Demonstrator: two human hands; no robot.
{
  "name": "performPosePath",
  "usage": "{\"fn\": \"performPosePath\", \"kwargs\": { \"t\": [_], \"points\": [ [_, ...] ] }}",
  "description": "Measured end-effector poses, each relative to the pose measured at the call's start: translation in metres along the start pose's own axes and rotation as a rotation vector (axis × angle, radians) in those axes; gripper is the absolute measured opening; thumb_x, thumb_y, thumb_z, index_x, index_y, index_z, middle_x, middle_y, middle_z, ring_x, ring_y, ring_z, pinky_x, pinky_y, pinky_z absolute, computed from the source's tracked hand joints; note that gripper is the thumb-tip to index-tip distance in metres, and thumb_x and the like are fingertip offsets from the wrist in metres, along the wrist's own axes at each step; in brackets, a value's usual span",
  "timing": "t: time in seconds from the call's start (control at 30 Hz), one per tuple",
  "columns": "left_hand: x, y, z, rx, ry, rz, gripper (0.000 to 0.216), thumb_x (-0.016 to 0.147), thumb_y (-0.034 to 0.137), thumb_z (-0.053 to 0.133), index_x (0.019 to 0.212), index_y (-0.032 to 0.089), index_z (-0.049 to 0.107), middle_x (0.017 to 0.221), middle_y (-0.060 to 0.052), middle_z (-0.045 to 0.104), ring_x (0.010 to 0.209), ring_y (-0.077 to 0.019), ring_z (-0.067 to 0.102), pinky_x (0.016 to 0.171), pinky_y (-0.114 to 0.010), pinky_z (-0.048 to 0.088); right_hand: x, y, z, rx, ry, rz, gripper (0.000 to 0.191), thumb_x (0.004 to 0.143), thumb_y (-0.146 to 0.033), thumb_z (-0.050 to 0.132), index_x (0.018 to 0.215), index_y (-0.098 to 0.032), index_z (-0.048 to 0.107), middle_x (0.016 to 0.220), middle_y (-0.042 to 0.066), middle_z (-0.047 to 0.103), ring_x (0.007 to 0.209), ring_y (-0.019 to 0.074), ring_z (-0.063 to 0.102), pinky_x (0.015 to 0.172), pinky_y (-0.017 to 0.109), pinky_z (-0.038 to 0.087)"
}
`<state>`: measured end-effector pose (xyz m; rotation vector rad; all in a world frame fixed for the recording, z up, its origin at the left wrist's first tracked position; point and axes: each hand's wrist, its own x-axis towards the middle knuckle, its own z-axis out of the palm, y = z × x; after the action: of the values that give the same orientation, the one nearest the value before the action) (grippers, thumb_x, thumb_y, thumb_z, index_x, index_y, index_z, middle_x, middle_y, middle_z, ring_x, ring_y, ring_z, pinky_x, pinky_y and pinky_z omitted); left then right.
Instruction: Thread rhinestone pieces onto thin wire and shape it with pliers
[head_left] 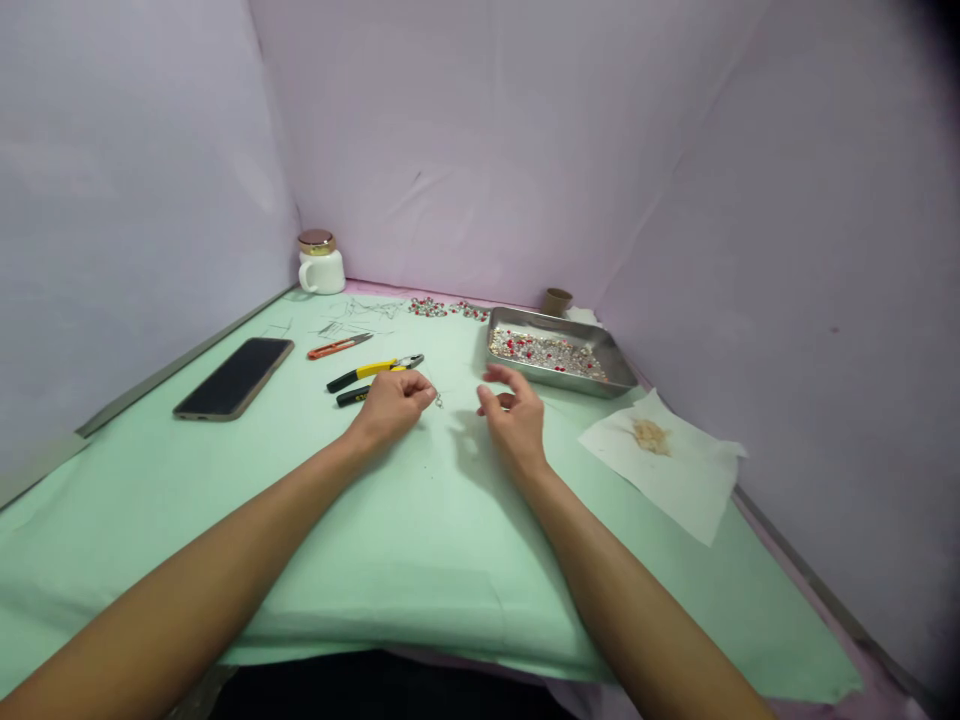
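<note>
My left hand (396,402) is closed in a pinch on a thin wire with small beads (439,400) at its end, just above the green cloth (420,540). Beneath and behind that hand lie pliers (376,369) with yellow and black handles, partly hidden by the fingers. My right hand (514,410) hovers a short way to the right, thumb and fingers apart and slightly curled, with nothing visible in it. Just beyond it is a metal tray (559,380) of loose clear, red and gold beads (544,352).
At left are a phone (235,380), orange thread snips (339,346) and a lidded white mug (322,270). Thin wires (352,325) and beaded clusters (429,307) lie at the back. A brown cup (556,301) stands behind the tray; white paper (686,485) holds tan bits (651,437).
</note>
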<state>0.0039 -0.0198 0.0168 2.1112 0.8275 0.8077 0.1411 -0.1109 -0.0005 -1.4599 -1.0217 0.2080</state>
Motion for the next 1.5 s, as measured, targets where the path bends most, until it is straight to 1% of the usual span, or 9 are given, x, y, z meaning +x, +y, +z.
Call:
{"fn": "performPosePath", "kwargs": {
  "t": [0.07,0.1,0.27,0.37,0.67,1.0,1.2,1.27,1.5],
  "points": [
    [-0.001,0.002,-0.003,-0.032,0.048,-0.023,0.016,0.07,0.025,0.047,0.06,0.014,0.055,0.051,0.003,0.049,0.047,-0.0095,0.043,0.044,-0.021,0.033,-0.001,-0.006,-0.002,0.045,0.163,0.043,0.027,0.073,-0.028,0.051,0.096,-0.016,0.054,0.087,0.005,0.059,0.05,0.0091,0.051,0.05,0.023,0.043],
    [-0.001,0.003,-0.004,-0.044,0.063,-0.025,0.016,0.07,0.025,0.047,0.059,0.015,0.054,0.05,0.003,0.048,0.046,-0.0094,0.043,0.044,-0.021,0.033,-0.002,-0.009,-0.002,0.065,0.156,0.084,0.024,0.072,-0.029,0.052,0.091,-0.015,0.056,0.079,0.004,0.06,0.048,0.0089,0.05,0.048,0.022,0.041],
    [-0.003,0.01,-0.004,-0.07,0.092,-0.01,0.014,0.066,0.022,0.05,0.054,0.015,0.053,0.05,0.003,0.05,0.05,-0.0103,0.045,0.049,-0.022,0.035,-0.011,-0.018,0.007,0.197,-0.332,0.348,0.024,0.067,-0.029,0.055,0.082,-0.011,0.062,0.065,0.003,0.06,0.038,0.0067,0.045,0.032,0.018,0.029],
    [-0.004,0.013,-0.002,-0.09,0.075,-0.012,0.012,0.064,0.02,0.051,0.054,0.015,0.055,0.051,0.002,0.052,0.052,-0.0112,0.046,0.052,-0.023,0.036,-0.015,-0.021,0.013,0.215,-0.42,0.357,0.02,0.067,-0.03,0.054,0.072,-0.012,0.063,0.058,0.001,0.058,0.035,0.0056,0.041,0.032,0.018,0.028],
    [-0.006,0.019,-0.002,-0.21,-0.013,-0.075,0.015,0.062,0.026,0.058,0.054,0.014,0.059,0.05,0.002,0.055,0.051,-0.0111,0.048,0.051,-0.023,0.036,-0.015,-0.016,0.014,0.231,-0.366,0.298,0.014,0.066,-0.026,0.052,0.059,-0.015,0.057,0.045,-0.004,0.049,0.034,0.0067,0.039,0.034,0.019,0.027],
    [-0.01,0.024,0.003,-0.313,0.075,-0.131,0.014,0.055,0.022,0.06,0.045,0.015,0.055,0.044,0.004,0.046,0.048,-0.0095,0.041,0.049,-0.022,0.031,-0.018,-0.018,0.02,0.13,-0.285,0.225,0.015,0.061,-0.018,0.046,0.046,-0.015,0.048,0.04,-0.007,0.037,0.039,0.006,0.03,0.039,0.02,0.024],
    [-0.004,0.016,-0.001,-0.424,0.143,-0.241,0.018,0.061,0.031,0.055,0.054,0.015,0.056,0.038,0.008,0.03,0.036,-0.006,0.025,0.038,-0.021,0.019,-0.022,-0.016,0.021,0.305,-0.243,0.322,0.009,0.064,-0.022,0.053,0.065,-0.015,0.057,0.048,-0.005,0.048,0.036,0.006,0.037,0.035,0.019,0.027],
    [-0.005,0.016,0.0,-0.457,0.112,-0.255,0.02,0.063,0.034,0.053,0.058,0.015,0.055,0.038,0.009,0.026,0.034,-0.0059,0.021,0.035,-0.021,0.016,-0.022,-0.016,0.023,0.376,-0.196,0.331,0.02,0.063,-0.027,0.059,0.079,-0.015,0.058,0.057,-0.004,0.053,0.037,0.0063,0.041,0.034,0.019,0.03],
    [-0.014,0.031,0.004,-0.36,0.062,-0.167,0.026,0.066,0.03,0.052,0.045,0.015,0.048,0.04,0.007,0.032,0.04,-0.0068,0.029,0.04,-0.021,0.024,-0.02,-0.016,0.027,0.423,-0.189,0.317,0.027,0.064,-0.033,0.063,0.085,-0.016,0.059,0.069,0.0,0.059,0.042,0.0081,0.049,0.032,0.018,0.036]
  ]
}}
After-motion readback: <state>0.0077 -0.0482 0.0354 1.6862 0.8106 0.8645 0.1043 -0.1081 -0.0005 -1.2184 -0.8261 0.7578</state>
